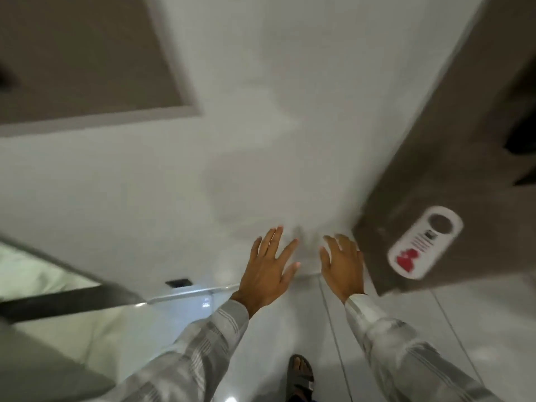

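Left hand [268,265], right hand [343,264] held apart, fingers spread, nothing gripped. Brown door [435,184] seen just right of right hand, against white wall [261,111]. Door judged heavy, rigid, smooth; best pushed flat-palmed near edge. Card hanger [425,245] judged light, flimsy.

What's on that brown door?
A white tag with a red mark and print too blurred to read lies flat on the brown door. The door surface beneath it is covered.

Brown framed panel [87,53] upper left; dark rail [66,303] left; small black plate [178,282] above glossy tiled floor [290,320]; red-marked white hanger tag [424,244] right; sandalled foot [300,375] bottom.
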{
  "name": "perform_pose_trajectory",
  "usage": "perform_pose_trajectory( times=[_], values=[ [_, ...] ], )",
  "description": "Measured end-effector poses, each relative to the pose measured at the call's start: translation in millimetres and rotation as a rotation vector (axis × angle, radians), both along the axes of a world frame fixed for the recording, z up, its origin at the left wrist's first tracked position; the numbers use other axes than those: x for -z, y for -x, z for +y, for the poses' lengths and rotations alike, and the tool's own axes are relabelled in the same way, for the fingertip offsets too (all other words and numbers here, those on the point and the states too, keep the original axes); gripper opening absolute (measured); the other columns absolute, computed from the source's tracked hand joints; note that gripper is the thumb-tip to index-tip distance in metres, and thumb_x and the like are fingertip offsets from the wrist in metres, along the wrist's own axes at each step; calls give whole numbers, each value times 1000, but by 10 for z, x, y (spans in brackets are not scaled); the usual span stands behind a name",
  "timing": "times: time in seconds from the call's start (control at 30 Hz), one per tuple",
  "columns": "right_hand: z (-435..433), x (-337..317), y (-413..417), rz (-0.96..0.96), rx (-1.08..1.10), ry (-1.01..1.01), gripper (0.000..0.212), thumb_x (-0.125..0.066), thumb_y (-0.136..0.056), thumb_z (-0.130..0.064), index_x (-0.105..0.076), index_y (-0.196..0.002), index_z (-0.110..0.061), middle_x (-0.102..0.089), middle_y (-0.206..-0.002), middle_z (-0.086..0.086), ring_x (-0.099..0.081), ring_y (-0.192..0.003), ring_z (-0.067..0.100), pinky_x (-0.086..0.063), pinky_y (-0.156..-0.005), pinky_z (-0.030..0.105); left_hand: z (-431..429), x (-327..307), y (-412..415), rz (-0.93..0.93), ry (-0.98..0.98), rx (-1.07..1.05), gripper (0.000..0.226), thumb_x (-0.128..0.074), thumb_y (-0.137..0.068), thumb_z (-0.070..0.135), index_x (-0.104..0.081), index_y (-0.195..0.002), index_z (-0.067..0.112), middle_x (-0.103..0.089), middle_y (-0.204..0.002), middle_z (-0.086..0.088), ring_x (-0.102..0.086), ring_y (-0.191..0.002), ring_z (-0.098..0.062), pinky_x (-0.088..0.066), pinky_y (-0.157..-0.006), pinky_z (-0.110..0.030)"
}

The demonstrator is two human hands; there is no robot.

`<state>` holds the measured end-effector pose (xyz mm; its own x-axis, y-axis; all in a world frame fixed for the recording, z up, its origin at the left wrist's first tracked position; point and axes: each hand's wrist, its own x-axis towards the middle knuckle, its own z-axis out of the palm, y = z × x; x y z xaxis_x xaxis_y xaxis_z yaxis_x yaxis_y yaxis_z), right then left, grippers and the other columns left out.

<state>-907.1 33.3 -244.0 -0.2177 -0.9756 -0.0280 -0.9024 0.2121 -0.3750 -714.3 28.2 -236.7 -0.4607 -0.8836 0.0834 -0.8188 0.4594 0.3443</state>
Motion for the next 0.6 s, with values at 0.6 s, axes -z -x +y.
perform_pose_trajectory(
  times=[0.6],
  values=[
    [1205,-2276,-6376,-517,-1236,550,40,-50,-103,-27,-52,-143,-19,-52,-149,5,-47,-135,25,-36,-108,42,3159,-2032,-5527,-197,740,-1202,61,-40,-99,42,-27,-153,18,-18,-164,-13,-13,-152,-26,-9,-123,-52]
  ],
)
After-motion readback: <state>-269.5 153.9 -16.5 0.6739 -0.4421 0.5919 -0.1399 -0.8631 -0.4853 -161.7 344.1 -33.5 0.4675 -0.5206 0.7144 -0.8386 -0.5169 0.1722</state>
